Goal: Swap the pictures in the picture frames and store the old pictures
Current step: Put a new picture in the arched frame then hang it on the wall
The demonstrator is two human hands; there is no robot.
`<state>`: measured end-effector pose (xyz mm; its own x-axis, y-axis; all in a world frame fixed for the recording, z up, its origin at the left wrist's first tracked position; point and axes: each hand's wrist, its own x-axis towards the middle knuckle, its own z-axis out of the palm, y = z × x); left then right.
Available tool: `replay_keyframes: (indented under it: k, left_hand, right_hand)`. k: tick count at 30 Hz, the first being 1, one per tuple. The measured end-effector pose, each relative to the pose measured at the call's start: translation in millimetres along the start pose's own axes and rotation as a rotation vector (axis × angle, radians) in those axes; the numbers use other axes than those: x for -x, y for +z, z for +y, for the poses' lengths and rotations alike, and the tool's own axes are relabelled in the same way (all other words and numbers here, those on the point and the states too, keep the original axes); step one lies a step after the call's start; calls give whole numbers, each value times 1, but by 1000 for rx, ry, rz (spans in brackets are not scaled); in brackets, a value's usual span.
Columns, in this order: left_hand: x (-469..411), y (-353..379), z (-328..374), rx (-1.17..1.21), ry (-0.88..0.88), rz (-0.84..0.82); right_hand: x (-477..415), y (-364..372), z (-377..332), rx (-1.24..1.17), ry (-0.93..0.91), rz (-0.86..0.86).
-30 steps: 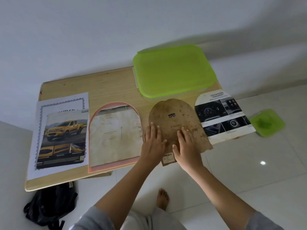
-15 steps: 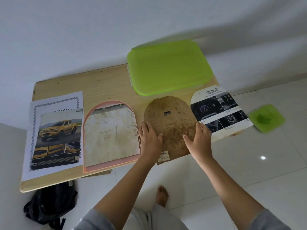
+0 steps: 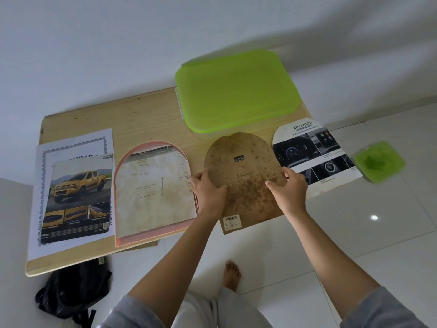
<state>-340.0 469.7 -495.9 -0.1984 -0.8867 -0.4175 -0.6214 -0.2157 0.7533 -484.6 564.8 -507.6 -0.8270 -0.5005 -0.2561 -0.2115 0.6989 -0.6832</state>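
Note:
A stained brown arched backing board lies on the wooden table, its lower end with a barcode label past the front edge. My left hand grips its left edge and my right hand grips its right edge. Left of it lies a pink arched picture frame with a faded, stained paper inside. An arched dashboard picture headed "ADVANCED" lies to the right, partly under the board. At far left a yellow pickup-truck picture rests on a bordered white sheet.
A large box with a lime-green lid stands at the table's back right. A small green-lidded container sits on the tiled floor to the right. A black bag lies under the table's front left. My bare foot is below.
Both hands went from lying flat on the backing board to gripping its left and right edges; the right hand moved out to the right edge first.

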Motion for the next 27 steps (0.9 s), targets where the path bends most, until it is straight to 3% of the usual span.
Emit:
replay_keyframes:
  k: [7,13,27]
  left_hand:
    - [-4,-2,1,334,-30,76]
    - [-7,-29,5,625,-7,17]
    - [-19,-66,-15,605,26,-178]
  right_hand:
    - [1,-7,2,-132,23,48]
    - [10,-2,-4,-235,48,-21]
    - [23,7,-11,-290,61,-98]
